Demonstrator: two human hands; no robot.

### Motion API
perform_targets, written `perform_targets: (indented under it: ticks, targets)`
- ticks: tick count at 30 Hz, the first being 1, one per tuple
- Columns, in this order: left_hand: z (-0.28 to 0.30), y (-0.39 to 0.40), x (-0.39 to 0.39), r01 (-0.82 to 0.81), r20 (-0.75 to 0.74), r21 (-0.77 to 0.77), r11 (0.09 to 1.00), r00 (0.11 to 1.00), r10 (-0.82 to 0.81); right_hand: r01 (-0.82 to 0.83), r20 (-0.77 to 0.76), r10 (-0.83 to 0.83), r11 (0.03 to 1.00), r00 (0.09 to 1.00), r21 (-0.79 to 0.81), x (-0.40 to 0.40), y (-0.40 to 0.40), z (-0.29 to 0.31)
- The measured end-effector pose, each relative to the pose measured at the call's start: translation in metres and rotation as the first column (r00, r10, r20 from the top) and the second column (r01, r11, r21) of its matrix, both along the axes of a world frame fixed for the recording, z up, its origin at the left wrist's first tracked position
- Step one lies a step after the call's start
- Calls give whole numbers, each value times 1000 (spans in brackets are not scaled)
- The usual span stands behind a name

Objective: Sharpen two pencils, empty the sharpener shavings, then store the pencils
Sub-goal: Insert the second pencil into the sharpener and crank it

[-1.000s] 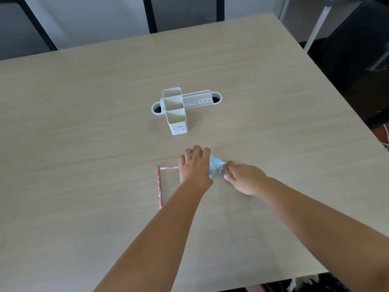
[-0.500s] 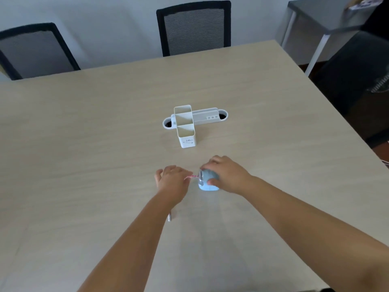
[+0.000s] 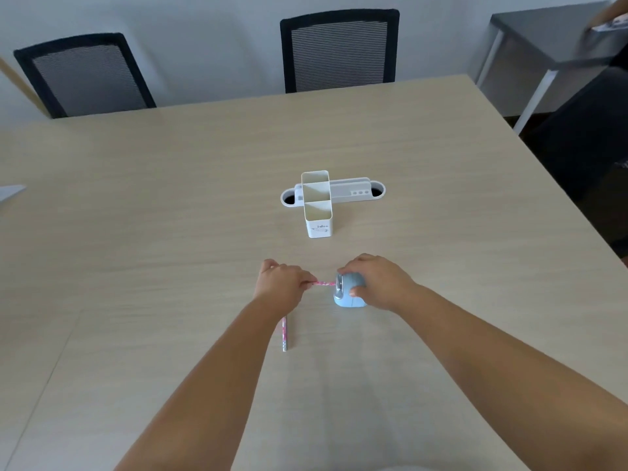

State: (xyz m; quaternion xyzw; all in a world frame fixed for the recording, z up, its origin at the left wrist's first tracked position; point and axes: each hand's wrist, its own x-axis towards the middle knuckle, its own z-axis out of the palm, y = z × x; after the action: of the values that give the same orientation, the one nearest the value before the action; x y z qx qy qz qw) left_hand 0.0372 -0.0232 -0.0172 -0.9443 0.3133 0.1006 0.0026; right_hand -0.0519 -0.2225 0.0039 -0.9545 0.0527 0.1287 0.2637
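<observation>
The white pencil holder (image 3: pixel 317 212) on the counter (image 3: pixel 170 232) bears a small dark print on its near face, too blurred to read; nothing else carries lettering.

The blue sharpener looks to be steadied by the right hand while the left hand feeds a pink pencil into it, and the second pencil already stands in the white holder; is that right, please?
Not quite: in the head view the second pencil lies on the table beside the left forearm, not in the white holder. The rest holds: the right hand steadies the blue sharpener while the left hand feeds the pink pencil.
</observation>
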Motion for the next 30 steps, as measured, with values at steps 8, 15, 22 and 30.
perform_targets:
  ticks: [8,15,22,30]
  targets:
    - [-7,3,-11,-42,55,-33,999,998,44,21,-27,-21,1000,999,11,2,3,3]
    - [-5,73,-2,-374,102,-142,916,915,389,28,-35,-28,1000,999,5,4,2,2]
    - [-19,83,-49,-775,-407,-301,555,631,661,32,-25,-32,999,999,-15,3,3,1]
    - [-34,75,-63,-853,-504,-304,425,522,688,35,-29,-36,999,999,-34,3,4,2]
